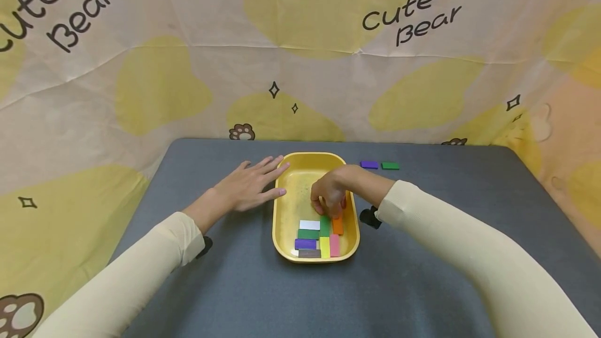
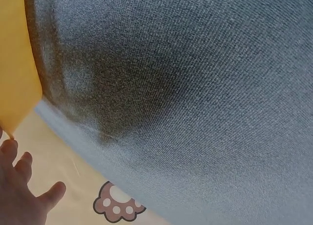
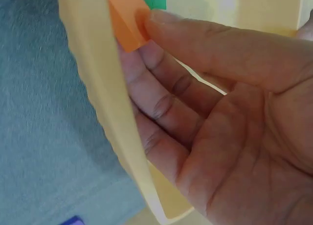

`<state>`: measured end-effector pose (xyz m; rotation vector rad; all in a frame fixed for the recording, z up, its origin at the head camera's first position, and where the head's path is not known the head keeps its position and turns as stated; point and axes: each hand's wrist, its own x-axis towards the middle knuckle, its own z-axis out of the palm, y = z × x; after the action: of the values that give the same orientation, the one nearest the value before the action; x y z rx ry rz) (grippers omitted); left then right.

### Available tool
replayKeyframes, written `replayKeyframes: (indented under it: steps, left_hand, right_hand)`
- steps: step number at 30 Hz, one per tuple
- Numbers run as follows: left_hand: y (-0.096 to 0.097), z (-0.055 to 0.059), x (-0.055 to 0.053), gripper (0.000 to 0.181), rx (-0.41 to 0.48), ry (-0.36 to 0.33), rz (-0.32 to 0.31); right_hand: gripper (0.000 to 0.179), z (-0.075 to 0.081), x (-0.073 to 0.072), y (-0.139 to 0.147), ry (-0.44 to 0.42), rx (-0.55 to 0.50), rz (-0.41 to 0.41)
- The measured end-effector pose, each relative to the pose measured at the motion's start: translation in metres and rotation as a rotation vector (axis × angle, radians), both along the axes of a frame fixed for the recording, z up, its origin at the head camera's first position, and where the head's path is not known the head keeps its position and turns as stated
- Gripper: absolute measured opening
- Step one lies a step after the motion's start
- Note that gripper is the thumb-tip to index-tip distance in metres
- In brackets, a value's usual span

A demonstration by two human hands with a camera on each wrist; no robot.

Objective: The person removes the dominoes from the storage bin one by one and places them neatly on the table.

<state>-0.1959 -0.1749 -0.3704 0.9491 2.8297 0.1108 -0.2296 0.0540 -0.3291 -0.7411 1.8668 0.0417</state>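
Observation:
My right hand (image 1: 330,192) reaches down into the yellow tray (image 1: 310,160). Its thumb and fingers pinch an orange block (image 3: 128,22) close to the tray's right wall, as the right wrist view shows. Other flat blocks lie on the tray floor towards the near end: white (image 1: 310,225), green (image 1: 308,234), purple (image 1: 305,244), dark grey (image 1: 309,254), yellow (image 1: 325,247) and pink (image 1: 334,245). Another green block (image 1: 324,226) lies upright in line with the yellow one. With fingers spread, my left hand (image 1: 251,185) rests at the tray's left rim.
On the grey table (image 1: 211,296), a purple block (image 1: 369,165) and a green block (image 1: 390,166) lie beyond the tray, to its right. Behind the table's far edge hangs a patterned cloth (image 1: 319,87).

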Motion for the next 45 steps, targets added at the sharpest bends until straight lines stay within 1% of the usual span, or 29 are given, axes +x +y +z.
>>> replayKeyframes:
  steps: [4, 7, 11, 13, 20, 23, 27, 33, 36, 39, 42, 45]
  left_hand:
    - [0.0, -0.001, -0.001, 0.073, -0.003, 0.004, -0.004]
    - [0.0, -0.001, -0.001, 0.073, -0.005, 0.003, -0.006]
    - [0.001, -0.002, -0.001, 0.073, -0.007, 0.0, -0.004]
    - [0.001, -0.002, -0.002, 0.073, -0.005, 0.001, -0.003]
    - [0.001, -0.002, -0.001, 0.073, -0.006, 0.0, -0.002]
    - [0.001, -0.003, -0.001, 0.073, -0.004, 0.001, -0.003]
    - [0.0, -0.004, -0.001, 0.073, 0.0, 0.013, -0.004]
    - [-0.001, -0.003, 0.0, 0.072, 0.008, 0.015, -0.007]
    - [-0.001, -0.003, 0.0, 0.073, 0.004, 0.011, -0.007]
    - [0.0, -0.003, 0.0, 0.073, 0.0, 0.006, -0.003]
    - [0.001, -0.003, -0.001, 0.074, -0.004, 0.004, 0.0]
    - [0.002, -0.003, -0.001, 0.074, -0.005, 0.003, 0.0]
  right_hand:
    - [0.031, 0.009, -0.003, 0.006, 0.056, -0.038, 0.018]
    - [0.034, 0.019, -0.005, 0.011, 0.091, -0.07, 0.014]
    - [0.038, 0.031, -0.009, 0.017, 0.118, -0.112, 0.017]
    - [0.037, 0.036, -0.011, 0.02, 0.14, -0.137, 0.015]
    - [0.02, 0.053, -0.02, 0.038, 0.263, -0.257, -0.044]
    - [0.017, 0.058, -0.024, 0.047, 0.288, -0.293, -0.084]
    - [0.016, 0.061, -0.032, 0.059, 0.317, -0.356, -0.128]
    - [0.014, 0.059, -0.04, 0.08, 0.346, -0.454, -0.177]
    - [0.014, 0.053, -0.044, 0.093, 0.378, -0.501, -0.202]
    - [0.012, 0.044, -0.047, 0.104, 0.432, -0.527, -0.213]
    - [0.013, 0.032, -0.05, 0.115, 0.475, -0.533, -0.239]
    - [0.016, 0.021, -0.051, 0.124, 0.488, -0.534, -0.276]
